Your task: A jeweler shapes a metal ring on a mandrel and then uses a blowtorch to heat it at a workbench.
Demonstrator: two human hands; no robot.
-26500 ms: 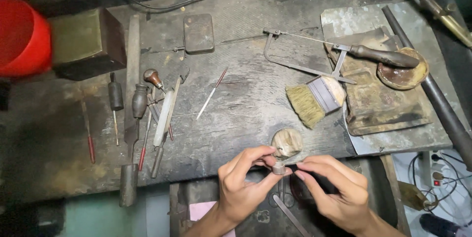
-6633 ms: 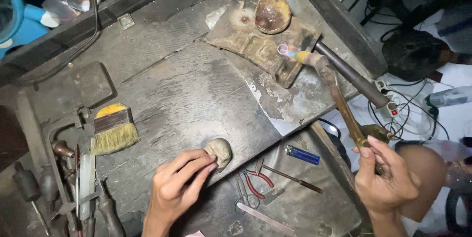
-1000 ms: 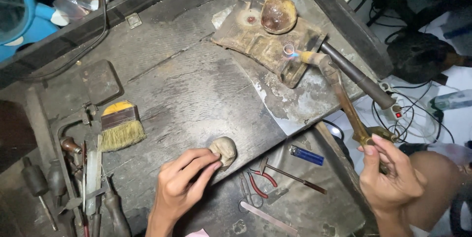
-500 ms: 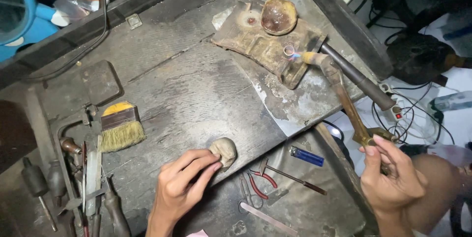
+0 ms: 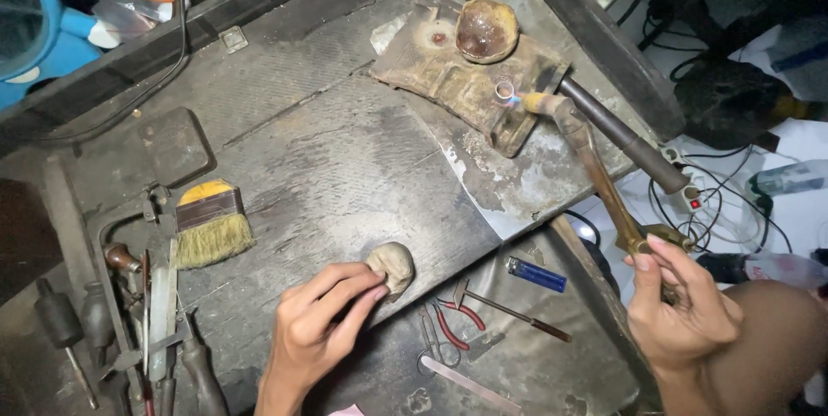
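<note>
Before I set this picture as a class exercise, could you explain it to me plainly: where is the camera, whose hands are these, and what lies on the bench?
There is no machine here. A camera worn on a person's head looks down at their own two bare hands over a worn, dark workbench.

The right hand grips a brass torch, whose small flame plays on a little ring lying on a scorched block. The left hand rests its fingertips on a small pale lump at the bench edge.

Also on the bench: a yellow-backed brush and a row of hand tools at the left. In the tray below lie red-handled pliers and a blue lighter.
</note>
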